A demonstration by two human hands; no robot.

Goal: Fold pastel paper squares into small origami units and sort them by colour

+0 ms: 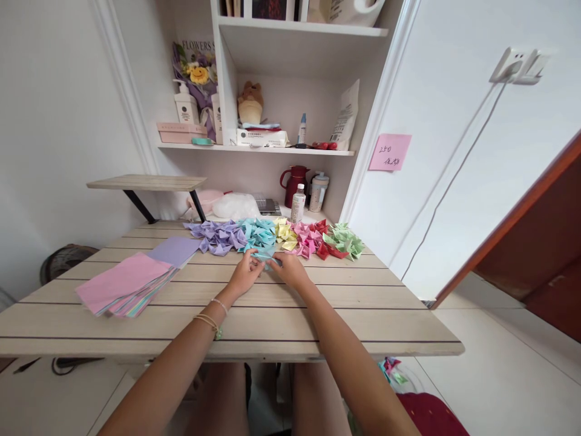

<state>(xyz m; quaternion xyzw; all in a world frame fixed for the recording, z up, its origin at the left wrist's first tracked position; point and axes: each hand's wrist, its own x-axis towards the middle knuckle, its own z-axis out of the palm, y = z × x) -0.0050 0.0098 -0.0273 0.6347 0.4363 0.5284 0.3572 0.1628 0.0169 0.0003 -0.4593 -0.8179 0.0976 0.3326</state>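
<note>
Between my two hands is a light-blue piece of folded paper (267, 254), held just in front of the heaped paper shapes. My left hand (246, 272) grips its left side, fingers curled round the edge. On the right side, my right hand (290, 269) pinches the same paper with thumb and fingers. Behind them lies a row of folded paper pieces sorted by colour: purple ones (218, 235), blue ones (255, 230), yellow ones (284, 231), pink ones (307, 239), red ones (333, 250) and green ones (345, 241). My fingers partly cover the held paper.
Fanned coloured paper sheets (124, 281) lie on the table's left, by a small raised shelf (147, 181). A bottle (298, 204), a dark red jug (295, 184) and a tumbler (319, 192) stand behind the row. The wooden table (372, 330) ends at a front edge near my legs.
</note>
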